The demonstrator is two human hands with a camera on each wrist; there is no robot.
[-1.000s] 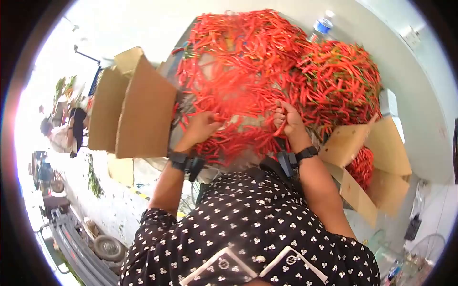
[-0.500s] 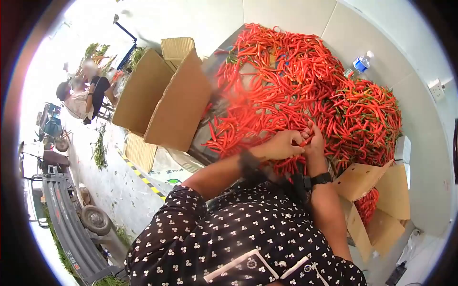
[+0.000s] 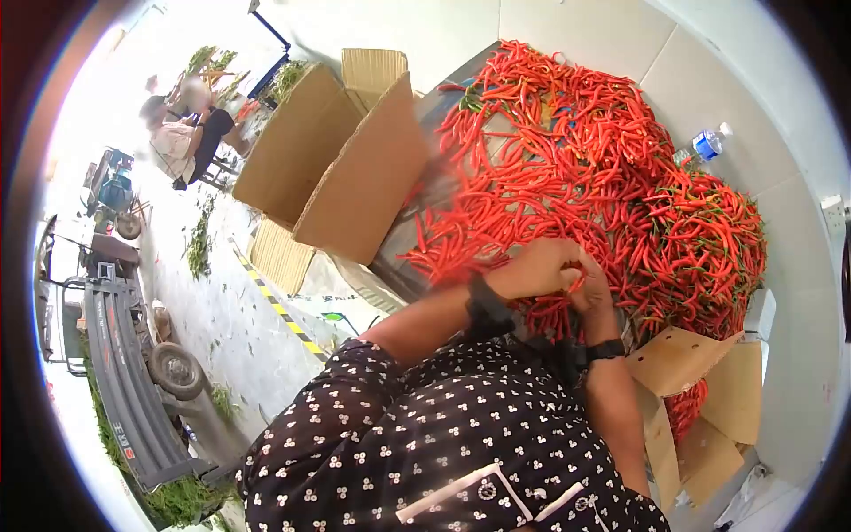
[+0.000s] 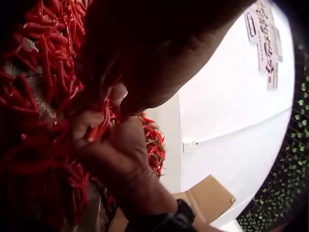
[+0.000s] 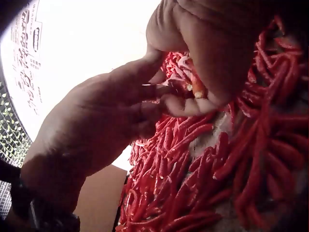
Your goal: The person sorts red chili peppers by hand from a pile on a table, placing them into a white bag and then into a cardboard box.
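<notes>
In the head view my left hand (image 3: 541, 266) is brought across to my right hand (image 3: 596, 288) at the near edge of a wide heap of red chilies (image 3: 567, 133). The right hand's curled fingers hold a few red chilies, and their cut-looking ends (image 5: 198, 90) show in the right wrist view. Thumb and fingers of the left hand pinch at these same chilies. From the left wrist, one red chili (image 4: 96, 131) shows between the two hands, and the left palm hides much of the grip.
An open cardboard box (image 3: 359, 168) stands left of the heap. Another box (image 3: 740, 390), with red chilies inside, sits at the right. A water bottle (image 3: 703, 146) is by the wall. Farther left are seated people (image 3: 182, 137) and a dark cart (image 3: 133, 381).
My left hand has moved from the left of the chilies over to the right hand. The right hand keeps its hold. The head view has swung left.
</notes>
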